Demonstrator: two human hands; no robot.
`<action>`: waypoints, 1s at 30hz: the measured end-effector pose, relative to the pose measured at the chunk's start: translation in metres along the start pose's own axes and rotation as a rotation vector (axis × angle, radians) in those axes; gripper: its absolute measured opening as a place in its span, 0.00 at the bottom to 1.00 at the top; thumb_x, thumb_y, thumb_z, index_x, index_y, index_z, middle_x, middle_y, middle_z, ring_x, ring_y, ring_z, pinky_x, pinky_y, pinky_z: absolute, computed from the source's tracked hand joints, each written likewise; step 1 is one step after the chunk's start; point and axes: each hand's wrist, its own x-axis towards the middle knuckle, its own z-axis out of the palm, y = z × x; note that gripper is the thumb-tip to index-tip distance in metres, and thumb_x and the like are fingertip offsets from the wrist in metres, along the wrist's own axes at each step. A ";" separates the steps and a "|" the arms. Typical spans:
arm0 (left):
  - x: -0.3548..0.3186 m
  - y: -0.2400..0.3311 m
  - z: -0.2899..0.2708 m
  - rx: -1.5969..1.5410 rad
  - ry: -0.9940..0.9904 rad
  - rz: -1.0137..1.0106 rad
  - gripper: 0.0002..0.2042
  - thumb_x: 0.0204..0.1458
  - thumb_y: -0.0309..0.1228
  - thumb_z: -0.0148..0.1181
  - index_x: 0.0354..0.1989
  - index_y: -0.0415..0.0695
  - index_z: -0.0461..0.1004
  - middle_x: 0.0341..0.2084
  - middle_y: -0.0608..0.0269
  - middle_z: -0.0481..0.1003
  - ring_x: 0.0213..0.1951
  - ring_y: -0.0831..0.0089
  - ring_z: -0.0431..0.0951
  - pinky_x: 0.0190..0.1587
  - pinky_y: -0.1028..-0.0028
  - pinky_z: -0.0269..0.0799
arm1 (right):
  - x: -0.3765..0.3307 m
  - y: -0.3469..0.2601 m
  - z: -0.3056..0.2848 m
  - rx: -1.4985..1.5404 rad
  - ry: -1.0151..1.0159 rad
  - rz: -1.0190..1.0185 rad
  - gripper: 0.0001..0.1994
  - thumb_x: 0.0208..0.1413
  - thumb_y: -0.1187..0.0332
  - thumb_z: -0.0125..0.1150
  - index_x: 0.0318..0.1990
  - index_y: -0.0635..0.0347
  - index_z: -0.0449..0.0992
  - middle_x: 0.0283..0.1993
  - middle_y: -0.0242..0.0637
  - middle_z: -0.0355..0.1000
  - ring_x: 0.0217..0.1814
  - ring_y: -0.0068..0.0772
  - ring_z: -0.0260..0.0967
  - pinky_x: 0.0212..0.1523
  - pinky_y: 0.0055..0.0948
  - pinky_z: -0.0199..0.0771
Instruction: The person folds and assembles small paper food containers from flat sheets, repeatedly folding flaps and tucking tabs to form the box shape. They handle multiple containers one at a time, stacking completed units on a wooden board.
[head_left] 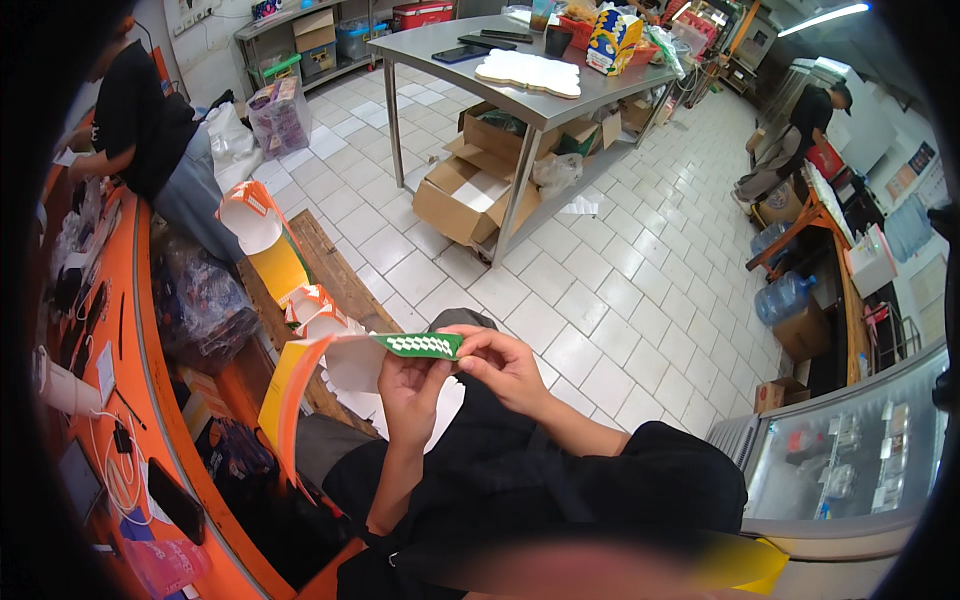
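Observation:
Between my two hands is a printed paperboard carton blank [345, 362], bent into a curve, with a white inside and orange, yellow and green outer parts. Its green flap with white shapes [423, 345] faces me. My left hand [405, 393] pinches the flap's lower edge, thumb in front. At the flap's right end, my right hand [503, 368] grips with thumb and fingertips. More curled orange, yellow and white carton pieces [279, 268] lie on a wooden bench [340, 268] just beyond. White paperboard [440, 412] shows below my hands, partly hidden by them.
At left runs an orange counter [190, 450] with a dark phone [176, 500], white cable and pink plastic cup. A person in black stands behind it. A steel table [420, 50] ahead has open cardboard boxes beneath. Another person bends at the far right; a glass-topped freezer [850, 460] is nearer.

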 end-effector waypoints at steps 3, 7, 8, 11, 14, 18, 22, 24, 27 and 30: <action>-0.002 0.000 -0.003 0.082 0.000 0.036 0.13 0.50 0.17 0.55 0.44 0.37 0.63 0.39 0.57 0.72 0.43 0.72 0.74 0.47 0.72 0.73 | -0.001 0.000 0.001 -0.084 0.019 -0.027 0.05 0.56 0.78 0.53 0.39 0.67 0.70 0.55 0.46 0.63 0.51 0.28 0.65 0.51 0.27 0.69; -0.001 0.000 -0.006 0.344 -0.010 0.193 0.14 0.49 0.17 0.56 0.44 0.37 0.63 0.38 0.58 0.72 0.42 0.73 0.74 0.44 0.76 0.71 | -0.001 0.000 0.004 -0.302 0.068 -0.059 0.05 0.54 0.77 0.55 0.39 0.66 0.70 0.53 0.45 0.66 0.47 0.27 0.68 0.46 0.25 0.71; -0.001 -0.001 -0.005 0.427 0.004 0.256 0.14 0.49 0.16 0.56 0.44 0.37 0.64 0.38 0.59 0.72 0.41 0.74 0.74 0.42 0.78 0.71 | 0.000 -0.001 0.004 -0.351 0.060 -0.085 0.06 0.54 0.77 0.55 0.39 0.66 0.70 0.52 0.45 0.67 0.46 0.28 0.69 0.45 0.24 0.71; -0.002 -0.001 -0.003 0.163 0.050 0.116 0.12 0.49 0.15 0.56 0.42 0.36 0.65 0.37 0.59 0.73 0.39 0.75 0.74 0.42 0.77 0.71 | 0.003 -0.007 0.004 -0.678 0.035 -0.231 0.08 0.51 0.77 0.58 0.39 0.64 0.71 0.51 0.45 0.67 0.44 0.34 0.71 0.44 0.26 0.71; -0.003 -0.002 -0.003 -0.010 0.092 0.036 0.07 0.51 0.19 0.55 0.39 0.36 0.69 0.35 0.60 0.74 0.38 0.76 0.75 0.42 0.77 0.71 | 0.006 -0.010 0.009 -0.791 0.028 -0.331 0.08 0.49 0.76 0.60 0.38 0.62 0.72 0.49 0.44 0.68 0.42 0.40 0.71 0.43 0.28 0.71; -0.001 -0.009 -0.012 0.093 0.107 -0.015 0.07 0.53 0.20 0.52 0.41 0.35 0.69 0.35 0.58 0.74 0.36 0.75 0.76 0.40 0.77 0.72 | 0.009 -0.007 0.012 -0.875 0.057 -0.384 0.07 0.49 0.75 0.60 0.36 0.61 0.73 0.47 0.43 0.69 0.41 0.39 0.71 0.41 0.29 0.72; 0.000 -0.015 -0.027 0.148 0.053 -0.190 0.06 0.55 0.21 0.50 0.40 0.35 0.69 0.32 0.59 0.74 0.32 0.76 0.75 0.36 0.78 0.72 | 0.014 0.000 0.001 -1.028 0.001 -0.469 0.07 0.46 0.75 0.60 0.35 0.59 0.74 0.46 0.41 0.69 0.39 0.37 0.71 0.39 0.28 0.73; 0.000 -0.017 -0.033 0.000 0.000 -0.317 0.06 0.56 0.24 0.49 0.39 0.36 0.69 0.30 0.61 0.74 0.30 0.77 0.74 0.34 0.79 0.71 | 0.015 0.005 -0.004 -1.070 -0.036 -0.496 0.08 0.45 0.75 0.60 0.35 0.59 0.74 0.46 0.40 0.69 0.38 0.36 0.72 0.37 0.27 0.73; -0.003 -0.023 -0.035 -0.311 0.008 -0.436 0.07 0.57 0.26 0.47 0.37 0.36 0.69 0.28 0.63 0.72 0.28 0.77 0.72 0.32 0.78 0.70 | 0.016 0.012 -0.009 -1.046 -0.083 -0.454 0.08 0.44 0.77 0.61 0.35 0.60 0.73 0.46 0.39 0.69 0.37 0.36 0.72 0.36 0.27 0.74; -0.005 -0.028 -0.034 -0.336 0.026 -0.413 0.07 0.57 0.28 0.46 0.38 0.38 0.68 0.27 0.65 0.70 0.27 0.78 0.69 0.30 0.76 0.66 | 0.017 0.017 -0.011 -1.035 -0.108 -0.412 0.09 0.44 0.79 0.61 0.35 0.60 0.73 0.47 0.40 0.69 0.39 0.37 0.72 0.36 0.28 0.75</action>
